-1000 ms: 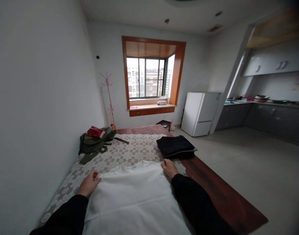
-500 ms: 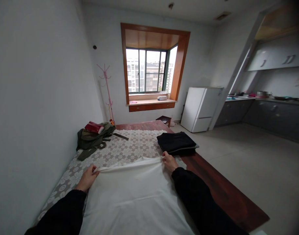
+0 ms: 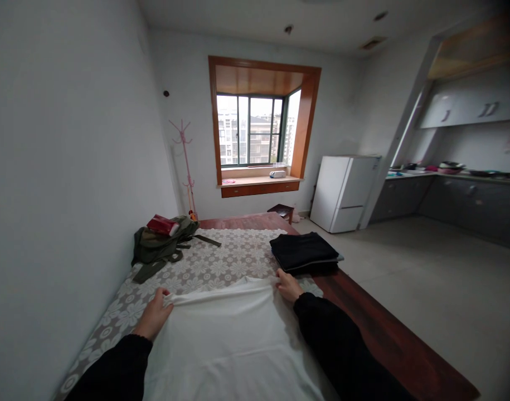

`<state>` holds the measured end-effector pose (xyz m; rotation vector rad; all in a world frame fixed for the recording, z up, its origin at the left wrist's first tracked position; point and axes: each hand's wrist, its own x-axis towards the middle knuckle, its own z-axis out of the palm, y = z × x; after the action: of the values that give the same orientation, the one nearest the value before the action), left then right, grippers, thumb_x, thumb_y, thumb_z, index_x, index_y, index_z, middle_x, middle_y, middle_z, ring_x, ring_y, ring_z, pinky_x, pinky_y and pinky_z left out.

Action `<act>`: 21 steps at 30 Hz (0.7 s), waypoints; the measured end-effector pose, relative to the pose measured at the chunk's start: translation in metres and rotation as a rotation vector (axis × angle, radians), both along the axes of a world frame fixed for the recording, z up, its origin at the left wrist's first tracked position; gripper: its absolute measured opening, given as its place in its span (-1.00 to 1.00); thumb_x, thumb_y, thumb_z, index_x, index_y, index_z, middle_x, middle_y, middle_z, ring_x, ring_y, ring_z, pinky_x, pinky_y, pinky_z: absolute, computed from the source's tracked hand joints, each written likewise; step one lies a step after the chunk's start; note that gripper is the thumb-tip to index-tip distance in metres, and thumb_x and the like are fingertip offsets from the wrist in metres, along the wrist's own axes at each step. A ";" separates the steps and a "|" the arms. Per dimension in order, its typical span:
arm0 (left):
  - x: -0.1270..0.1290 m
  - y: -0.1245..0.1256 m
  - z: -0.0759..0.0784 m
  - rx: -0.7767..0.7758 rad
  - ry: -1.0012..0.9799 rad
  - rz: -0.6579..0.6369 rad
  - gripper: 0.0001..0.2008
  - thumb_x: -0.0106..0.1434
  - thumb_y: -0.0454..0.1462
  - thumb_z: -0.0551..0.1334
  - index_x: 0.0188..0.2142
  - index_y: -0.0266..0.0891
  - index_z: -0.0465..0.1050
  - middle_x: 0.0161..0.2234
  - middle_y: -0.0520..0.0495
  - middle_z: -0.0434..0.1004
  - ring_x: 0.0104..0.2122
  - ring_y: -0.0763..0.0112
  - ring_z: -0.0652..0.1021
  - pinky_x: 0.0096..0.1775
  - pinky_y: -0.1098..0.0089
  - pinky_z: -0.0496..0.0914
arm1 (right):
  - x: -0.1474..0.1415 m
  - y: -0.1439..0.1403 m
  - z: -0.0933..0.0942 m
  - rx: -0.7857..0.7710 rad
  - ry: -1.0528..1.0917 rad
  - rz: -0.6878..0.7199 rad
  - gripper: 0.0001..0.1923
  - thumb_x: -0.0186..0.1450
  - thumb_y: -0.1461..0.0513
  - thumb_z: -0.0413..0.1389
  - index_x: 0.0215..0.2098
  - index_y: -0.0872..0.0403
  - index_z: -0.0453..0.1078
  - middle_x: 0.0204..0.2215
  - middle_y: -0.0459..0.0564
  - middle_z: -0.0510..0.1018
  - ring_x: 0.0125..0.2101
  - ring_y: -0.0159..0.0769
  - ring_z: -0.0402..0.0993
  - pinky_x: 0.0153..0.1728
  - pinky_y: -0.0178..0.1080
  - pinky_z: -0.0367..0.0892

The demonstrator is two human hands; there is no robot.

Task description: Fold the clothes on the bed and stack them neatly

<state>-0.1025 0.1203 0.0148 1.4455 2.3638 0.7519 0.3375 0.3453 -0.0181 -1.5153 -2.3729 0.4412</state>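
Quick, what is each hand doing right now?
Left hand: closed, gripping the far left corner of the white cloth.
Right hand: closed, pinching the cloth's far right corner.

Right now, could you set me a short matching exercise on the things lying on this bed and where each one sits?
Things:
1. white cloth
2. folded dark clothes
3. green bag
4. red packet

Places:
A. on top of the green bag
B. by the wall, on the bed's far left
C. at the bed's right edge, beyond the right hand
D. spread nearest the camera, its far edge gripped by the left hand and the right hand

Pairs: 1-D, 2-C, 3-B, 4-A
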 end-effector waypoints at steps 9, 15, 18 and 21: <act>-0.011 0.011 -0.001 -0.068 -0.145 -0.006 -0.58 -0.03 -0.10 0.26 -0.17 -0.19 0.32 -0.28 -0.07 0.58 -0.21 0.12 0.60 -0.19 0.27 0.43 | -0.017 0.009 0.004 -0.032 -0.056 0.102 -0.75 0.10 0.38 0.20 -0.22 0.12 0.49 -0.20 0.09 0.58 -0.15 -0.16 0.48 -0.21 -0.30 0.21; -0.013 0.036 0.008 -0.139 -0.190 -0.030 -0.59 -0.11 -0.05 0.36 -0.29 -0.18 0.41 -0.33 -0.07 0.61 -0.22 0.09 0.61 -0.24 0.29 0.43 | -0.035 0.012 0.011 -0.070 -0.092 0.127 -0.79 0.14 0.26 0.26 -0.23 0.08 0.51 -0.24 0.04 0.60 -0.19 -0.16 0.50 -0.25 -0.29 0.24; -0.011 0.038 0.009 -0.130 -0.165 -0.065 -0.67 -0.16 -0.17 0.38 -0.35 -0.14 0.42 -0.37 -0.03 0.61 -0.21 0.08 0.61 -0.19 0.27 0.42 | -0.036 0.009 0.014 -0.067 -0.086 0.170 -0.80 0.20 0.29 0.22 -0.18 0.04 0.51 -0.20 0.01 0.60 -0.14 -0.19 0.49 -0.21 -0.31 0.22; -0.004 0.034 0.006 -0.064 -0.143 -0.106 -0.72 -0.04 -0.20 0.30 -0.28 -0.11 0.39 -0.26 -0.04 0.62 -0.08 0.09 0.59 -0.08 0.27 0.40 | -0.033 0.005 0.016 -0.058 -0.076 0.185 -0.75 0.29 0.27 0.16 -0.06 0.02 0.47 -0.19 0.02 0.60 -0.15 -0.19 0.49 -0.22 -0.30 0.20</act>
<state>-0.1067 0.1540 0.0211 1.4284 2.1664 0.7208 0.3050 0.3500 -0.0018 -1.3640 -2.5930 0.5059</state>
